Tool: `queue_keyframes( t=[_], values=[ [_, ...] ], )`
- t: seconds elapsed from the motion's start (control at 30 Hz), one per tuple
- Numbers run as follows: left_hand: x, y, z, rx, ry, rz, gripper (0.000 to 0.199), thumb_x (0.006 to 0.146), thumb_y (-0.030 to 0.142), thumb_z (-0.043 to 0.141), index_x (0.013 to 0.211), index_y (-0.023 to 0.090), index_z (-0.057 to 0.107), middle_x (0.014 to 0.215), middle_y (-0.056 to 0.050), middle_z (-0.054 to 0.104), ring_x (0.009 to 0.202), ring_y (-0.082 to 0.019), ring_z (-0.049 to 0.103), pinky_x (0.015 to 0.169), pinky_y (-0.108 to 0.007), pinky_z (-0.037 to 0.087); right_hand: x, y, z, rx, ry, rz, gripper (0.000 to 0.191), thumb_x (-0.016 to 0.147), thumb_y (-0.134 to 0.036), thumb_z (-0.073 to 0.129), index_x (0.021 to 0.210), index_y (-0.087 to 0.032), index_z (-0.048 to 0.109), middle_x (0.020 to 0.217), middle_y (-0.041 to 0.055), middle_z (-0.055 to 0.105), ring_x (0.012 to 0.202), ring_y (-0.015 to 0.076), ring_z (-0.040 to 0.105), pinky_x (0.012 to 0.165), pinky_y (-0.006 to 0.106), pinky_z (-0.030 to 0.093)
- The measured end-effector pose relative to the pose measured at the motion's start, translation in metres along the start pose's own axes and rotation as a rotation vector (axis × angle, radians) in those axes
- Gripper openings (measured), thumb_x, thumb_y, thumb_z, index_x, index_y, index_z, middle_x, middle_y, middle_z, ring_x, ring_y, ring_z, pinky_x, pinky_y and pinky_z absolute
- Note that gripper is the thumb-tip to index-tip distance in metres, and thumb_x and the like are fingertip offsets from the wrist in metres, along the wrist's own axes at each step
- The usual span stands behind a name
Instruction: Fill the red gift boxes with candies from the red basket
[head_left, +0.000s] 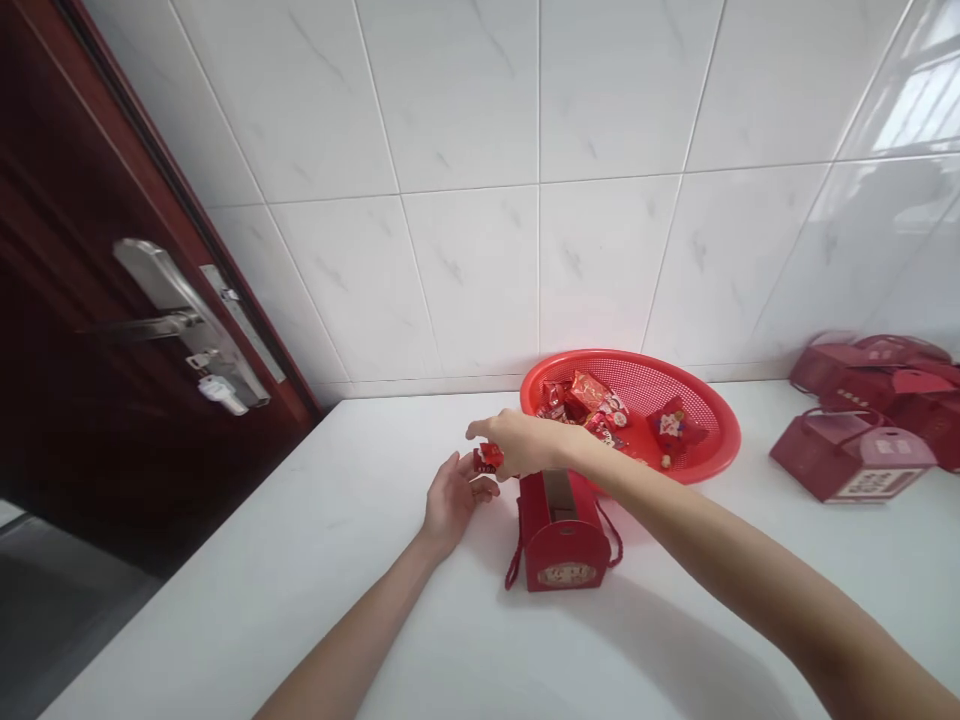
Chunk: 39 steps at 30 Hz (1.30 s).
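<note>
White laminate, by the look of it, the counter [337,500] spreads under both hands. Just beyond the right hand, beneath its forearm from my viewpoint, sits the red basket [667,375], holding shiny wrapped sweets [592,392]. Well off to the right of both hands lie several red gift boxes [855,455]. Closer in, just below the right hand, stands the red carton [568,550], upright, a brown gap showing along its top and cord handles [515,560] hanging at its sides.

On my feed the hands are close to each other. The right hand [529,440] is closed on the small red packet [489,457]; the left hand [450,500] is open, palm turned toward it, fingers parted. I can't tell whether those left fingertips touch it. The packet is off the counter, between the two hands, a little left of the carton.

I'd judge the packet very light, its wrapper crinkly and rather slick, so a gentle pinch across its middle should suit it. The carton looks like thin card: firm at the edges, easily dented on the panels, best steadied low on both sides.
</note>
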<state>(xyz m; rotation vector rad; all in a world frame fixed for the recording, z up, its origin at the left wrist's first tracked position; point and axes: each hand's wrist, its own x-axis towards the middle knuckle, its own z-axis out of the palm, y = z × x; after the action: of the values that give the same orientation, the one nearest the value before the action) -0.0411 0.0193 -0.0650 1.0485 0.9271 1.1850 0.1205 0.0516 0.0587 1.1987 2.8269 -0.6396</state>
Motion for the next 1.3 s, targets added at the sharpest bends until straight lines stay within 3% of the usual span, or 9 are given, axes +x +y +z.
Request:
queue_keyframes(
  t=[0.2,0.33,0.43,0.57,0.7,0.8,0.97,1.13,1.3],
  values=[
    [-0.002,-0.003,0.002,-0.072,-0.013,-0.039,0.041,0.08,0.058,0.058,0.079,0.017,0.062,0.074,-0.007,0.066,0.061,-0.018,0.057,0.059,-0.031,0.042,0.025,-0.014,0.011,-0.06,-0.122,0.036,0.042,0.069,-0.008,0.073,0.109,-0.015,0.065,0.1,0.0115,0.073,0.062,0.0174,0.066,0.043,0.022,0.041],
    [0.0,-0.005,0.003,-0.086,0.012,-0.046,0.033,0.074,0.047,0.072,0.085,0.017,0.065,0.071,-0.001,0.063,0.061,-0.014,0.055,0.057,-0.027,0.041,0.022,-0.015,0.011,-0.053,-0.086,0.04,0.038,0.075,-0.018,0.074,0.112,-0.017,0.065,0.096,0.0096,0.074,0.06,0.017,0.066,0.044,0.024,0.043],
    [0.0,-0.005,0.003,-0.089,0.057,-0.067,0.037,0.069,0.042,0.08,0.092,0.017,0.066,0.071,0.002,0.061,0.059,-0.011,0.055,0.058,-0.024,0.044,0.016,-0.009,0.001,-0.049,0.031,0.019,0.046,0.079,-0.027,0.076,0.122,-0.018,0.064,0.105,0.0113,0.075,0.078,0.0219,0.07,0.056,0.026,0.048],
    [0.001,-0.005,0.001,-0.069,0.091,-0.126,0.045,0.066,0.042,0.083,0.1,0.015,0.069,0.071,0.002,0.063,0.052,-0.008,0.055,0.052,-0.021,0.042,0.005,0.024,-0.029,-0.015,0.27,0.081,0.044,0.093,-0.028,0.064,0.137,-0.024,0.056,0.12,0.0057,0.072,0.097,0.0186,0.069,0.084,0.028,0.05],
    [0.002,-0.004,0.001,-0.074,0.107,-0.142,0.045,0.067,0.043,0.082,0.1,0.015,0.07,0.071,0.003,0.064,0.05,-0.007,0.054,0.049,-0.019,0.041,-0.013,0.078,-0.05,-0.013,0.46,0.349,0.038,0.101,-0.022,0.05,0.139,-0.018,0.053,0.135,0.012,0.063,0.11,0.0199,0.065,0.09,0.03,0.051],
    [0.003,-0.003,0.002,-0.095,0.114,-0.139,0.043,0.068,0.046,0.078,0.098,0.015,0.071,0.071,0.002,0.065,0.05,-0.007,0.054,0.05,-0.019,0.042,-0.029,0.112,-0.046,0.0,0.459,0.568,0.036,0.098,-0.032,0.061,0.131,-0.017,0.058,0.132,0.0117,0.062,0.111,0.024,0.064,0.093,0.044,0.054],
    [0.002,0.001,0.002,-0.126,0.125,-0.163,0.043,0.071,0.047,0.072,0.097,0.013,0.072,0.068,0.0,0.065,0.047,-0.008,0.053,0.047,-0.02,0.042,-0.033,0.137,-0.029,0.073,0.399,0.728,0.038,0.097,-0.035,0.064,0.131,-0.017,0.059,0.131,0.0108,0.061,0.112,0.0254,0.064,0.093,0.047,0.056],
    [0.0,0.004,0.003,-0.151,0.129,-0.17,0.039,0.073,0.043,0.069,0.097,0.012,0.072,0.07,-0.002,0.067,0.047,-0.009,0.053,0.047,-0.02,0.042,-0.02,0.146,-0.025,0.211,0.457,0.708,0.033,0.097,-0.034,0.064,0.125,-0.016,0.062,0.127,0.0096,0.063,0.108,0.0242,0.065,0.091,0.045,0.057],
    [-0.001,0.005,0.003,-0.175,0.109,-0.163,0.04,0.071,0.038,0.066,0.099,0.011,0.071,0.071,-0.004,0.069,0.048,-0.011,0.055,0.047,-0.021,0.042,-0.024,0.144,-0.028,0.521,0.609,0.522,0.025,0.096,-0.032,0.065,0.113,-0.014,0.065,0.112,0.0068,0.068,0.096,0.0204,0.068,0.083,0.039,0.059]
  ],
)
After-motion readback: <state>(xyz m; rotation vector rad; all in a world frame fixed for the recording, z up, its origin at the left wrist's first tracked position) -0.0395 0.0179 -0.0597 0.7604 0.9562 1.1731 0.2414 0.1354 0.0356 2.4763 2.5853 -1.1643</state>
